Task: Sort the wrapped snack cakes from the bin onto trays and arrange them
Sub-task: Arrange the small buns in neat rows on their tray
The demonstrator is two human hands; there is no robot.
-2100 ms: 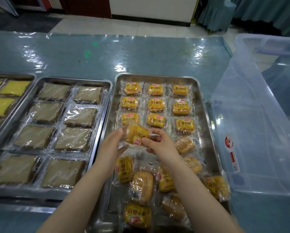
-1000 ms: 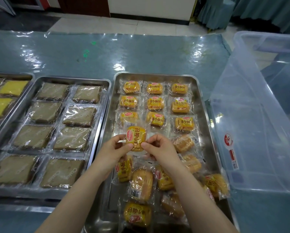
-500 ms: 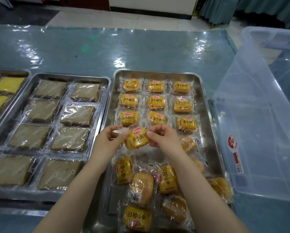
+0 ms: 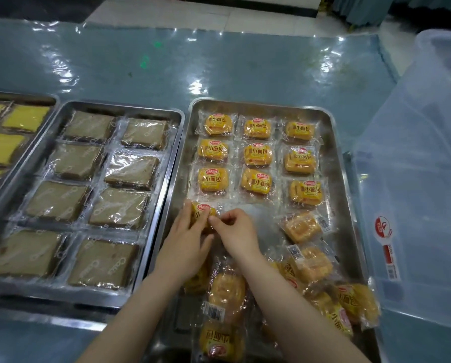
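Head view: two hands put a little yellow cake down in the shiny tray.

Brown square cakes (image 4: 75, 161) lie left. Left hand (image 4: 185, 239) and right hand (image 4: 237, 231) pinch the wrapped cake (image 4: 202, 212) by its crinkly edges, starting row four in the metal tray (image 4: 335, 163). It looks light, squishy and slippery. Clear bin (image 4: 413, 179) sits right.

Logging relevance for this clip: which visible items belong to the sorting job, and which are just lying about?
In the job:
- yellow wrapped snack cake held by left hand and right hand
- steel tray
- clear plastic bin

Lying about:
- brown-cake tray
- yellow-slice tray
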